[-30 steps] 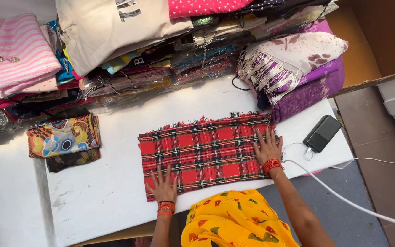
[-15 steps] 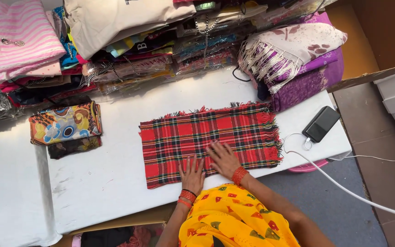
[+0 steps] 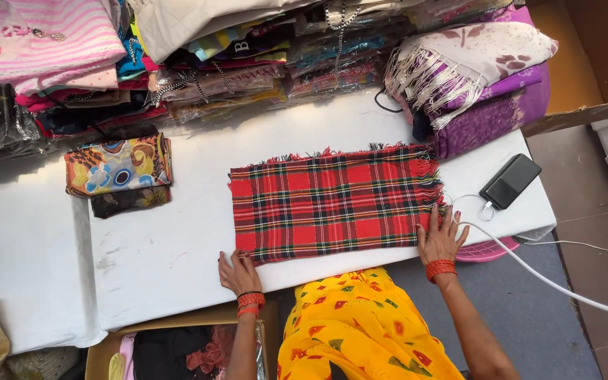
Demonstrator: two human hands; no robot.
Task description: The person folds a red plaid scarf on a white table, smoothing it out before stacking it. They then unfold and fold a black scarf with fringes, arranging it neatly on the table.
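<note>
My left hand (image 3: 239,271) and right hand (image 3: 440,238) lay flat and open, gripping nothing, on the near corners of the red plaid cloth (image 3: 332,200) mid-table. I judged the white cable (image 3: 529,271) could snag, dragging the phone (image 3: 510,181).

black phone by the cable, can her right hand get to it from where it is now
Probably yes: the right hand rests flat at the plaid cloth's right corner, and only bare white table and a thin cable lie between it and the black phone.
</note>
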